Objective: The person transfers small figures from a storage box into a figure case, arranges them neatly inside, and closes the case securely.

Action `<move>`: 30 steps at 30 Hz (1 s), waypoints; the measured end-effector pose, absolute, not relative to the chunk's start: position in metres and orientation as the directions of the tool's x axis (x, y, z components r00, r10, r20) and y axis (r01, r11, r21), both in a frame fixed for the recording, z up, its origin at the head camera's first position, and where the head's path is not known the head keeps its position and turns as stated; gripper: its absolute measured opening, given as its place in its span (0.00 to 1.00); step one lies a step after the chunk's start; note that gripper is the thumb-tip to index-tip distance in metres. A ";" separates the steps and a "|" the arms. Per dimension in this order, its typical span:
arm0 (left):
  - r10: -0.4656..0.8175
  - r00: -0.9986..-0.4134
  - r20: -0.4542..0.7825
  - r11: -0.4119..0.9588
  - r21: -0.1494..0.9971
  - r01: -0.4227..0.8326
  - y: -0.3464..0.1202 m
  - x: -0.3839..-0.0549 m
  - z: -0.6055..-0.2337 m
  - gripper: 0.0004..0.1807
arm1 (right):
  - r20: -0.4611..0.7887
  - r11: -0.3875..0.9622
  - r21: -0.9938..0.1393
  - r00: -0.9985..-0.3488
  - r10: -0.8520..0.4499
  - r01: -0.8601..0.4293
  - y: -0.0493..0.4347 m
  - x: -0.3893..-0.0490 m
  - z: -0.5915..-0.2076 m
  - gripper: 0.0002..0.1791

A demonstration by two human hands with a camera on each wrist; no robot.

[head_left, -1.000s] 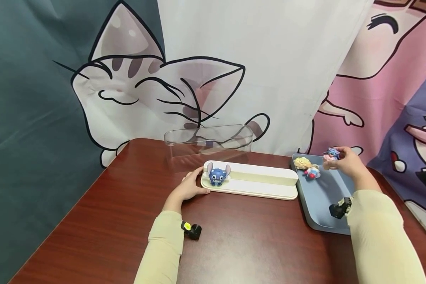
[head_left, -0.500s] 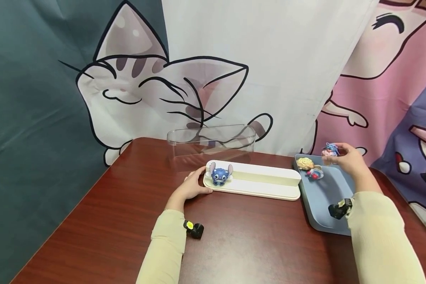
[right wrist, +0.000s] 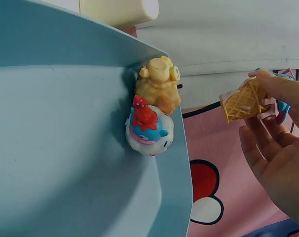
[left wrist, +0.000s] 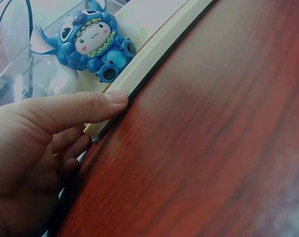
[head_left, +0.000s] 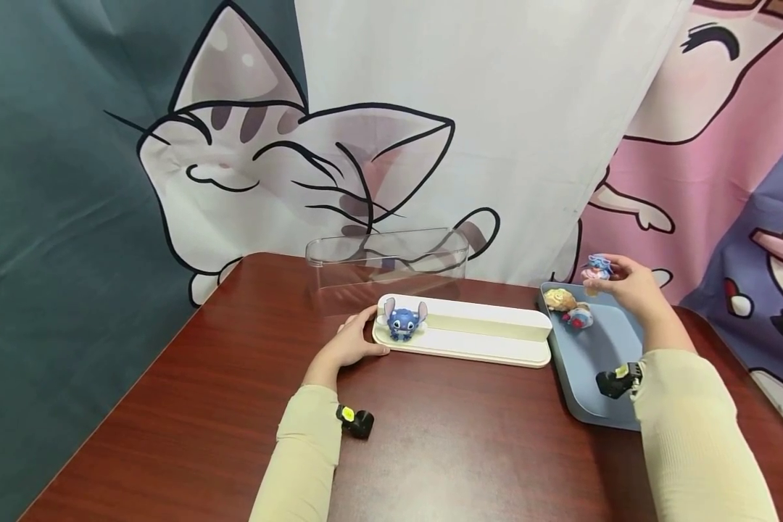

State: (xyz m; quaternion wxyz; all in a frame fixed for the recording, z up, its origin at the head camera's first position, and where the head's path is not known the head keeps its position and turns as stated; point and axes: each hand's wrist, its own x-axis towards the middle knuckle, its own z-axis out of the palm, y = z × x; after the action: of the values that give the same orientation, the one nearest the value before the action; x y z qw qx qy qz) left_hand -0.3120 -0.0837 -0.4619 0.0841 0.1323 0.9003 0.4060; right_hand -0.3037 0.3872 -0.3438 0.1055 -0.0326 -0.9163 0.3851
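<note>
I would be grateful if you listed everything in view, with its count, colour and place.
table: 1, reddish brown, under everything
stand: 1, cream-white, on the table
blue figure: 1, blue, on the stand's left end
clear cover: 1, transparent, behind the stand
tray: 1, grey-blue, right of the stand
yellow figure: 1, pale yellow, tray's far left corner
red-topped figure: 1, blue, white and red, beside the yellow figure
cone figure: 1, tan, pink and blue, held in the right hand
cloth: at least 1, multicoloured cartoon print, behind the table
left camera: 1, black, left wrist
right camera: 1, black, right wrist
left sleeve, right sleeve: 2, pale yellow, on the forearms
hands: 2, bare; left hand gripping the stand, right holding the cone figure
</note>
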 end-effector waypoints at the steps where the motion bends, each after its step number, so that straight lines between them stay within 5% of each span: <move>1: 0.308 -0.950 -0.044 0.633 0.755 0.171 -0.084 -0.312 -0.462 0.51 | 0.169 0.698 -0.716 -0.976 0.141 -0.023 0.387 -0.304 -0.344 0.35; 30: 0.304 -0.951 -0.055 0.638 0.753 0.160 -0.084 -0.315 -0.463 0.51 | 0.112 0.704 -0.710 -0.989 0.096 -0.012 0.360 -0.301 -0.336 0.39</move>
State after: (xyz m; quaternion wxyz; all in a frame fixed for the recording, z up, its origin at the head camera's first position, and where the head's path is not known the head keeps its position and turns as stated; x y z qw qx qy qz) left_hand -0.3150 -0.0845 -0.4630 0.0886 0.1288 0.9007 0.4054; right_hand -0.3014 0.3595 -0.3356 0.0704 -0.0229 -0.9203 0.3841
